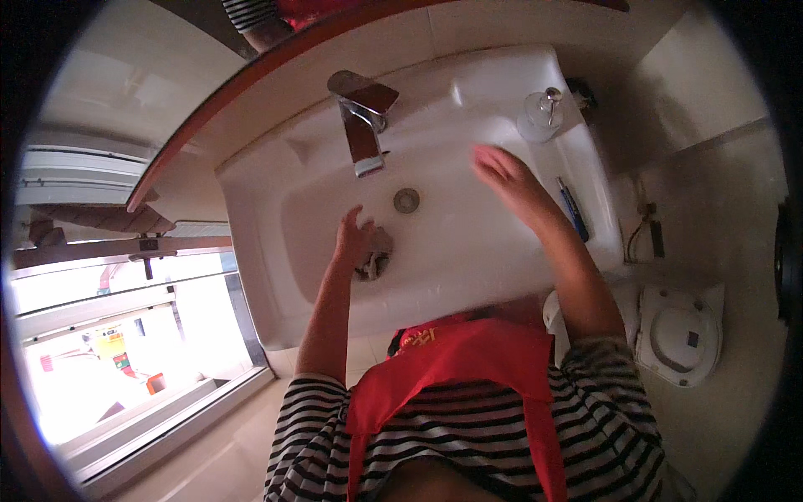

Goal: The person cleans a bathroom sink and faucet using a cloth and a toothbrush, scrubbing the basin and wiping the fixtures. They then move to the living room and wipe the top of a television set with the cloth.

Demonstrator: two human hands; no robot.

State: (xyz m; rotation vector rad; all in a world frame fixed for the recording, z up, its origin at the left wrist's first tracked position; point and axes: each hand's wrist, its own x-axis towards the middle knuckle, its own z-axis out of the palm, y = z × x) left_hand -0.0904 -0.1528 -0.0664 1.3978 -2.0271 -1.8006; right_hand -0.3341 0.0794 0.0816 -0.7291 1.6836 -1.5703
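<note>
My left hand [354, 237] is over the left part of a white washbasin [452, 263], its thumb and fingers spread in a curve. A crumpled grey cloth [375, 263] lies in the basin right beside and partly behind this hand; whether they touch is unclear. Over the right part of the bowl, my right hand [502, 168] is slightly blurred, with nothing visible in it. Between the hands is the round drain [406, 200]. A chrome faucet [362, 119] rises at the basin's back, and no water is seen running from it.
A clear soap dispenser [539, 116] stands on the back right corner of the basin. On the right rim lies a slim blue-handled tool [572, 210]. A red-edged mirror [251, 69] hangs behind. A toilet [680, 336] is at right, a bright window [125, 339] at left.
</note>
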